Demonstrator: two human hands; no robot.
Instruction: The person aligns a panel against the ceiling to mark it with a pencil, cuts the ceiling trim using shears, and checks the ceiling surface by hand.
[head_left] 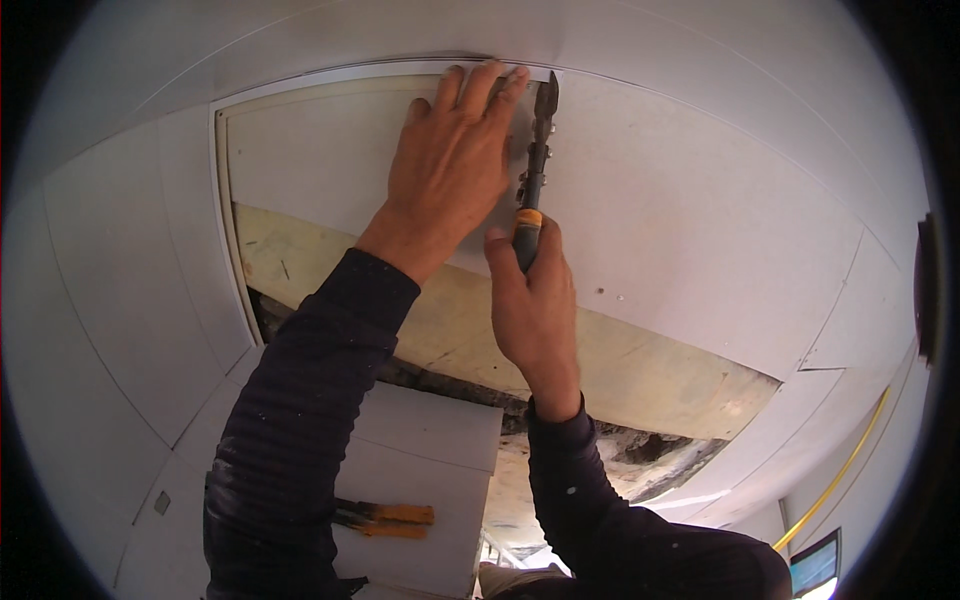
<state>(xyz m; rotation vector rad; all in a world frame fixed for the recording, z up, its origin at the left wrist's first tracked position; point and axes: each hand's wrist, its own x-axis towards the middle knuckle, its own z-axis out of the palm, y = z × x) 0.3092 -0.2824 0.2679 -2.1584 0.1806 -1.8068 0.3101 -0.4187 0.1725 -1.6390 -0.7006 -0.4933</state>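
Note:
My left hand [455,155] lies against a pale panel [320,140], fingers stretched and slightly apart, their tips at the white edge strip [330,75] along the far side. Just to its right, my right hand [535,300] is closed around the grey and orange handle of a pair of snips [538,165]. The dark jaws point away from me, with their tip at the white strip. Several small bolts show near the pivot. Whether the jaws are gripping the strip I cannot tell.
A yellowish board [640,370] runs below the panel, with a dark, rough gap [440,380] beneath it. An orange-handled tool [395,517] lies on a white panel [425,440] near my left forearm. A yellow hose or cable [840,475] stretches along the right.

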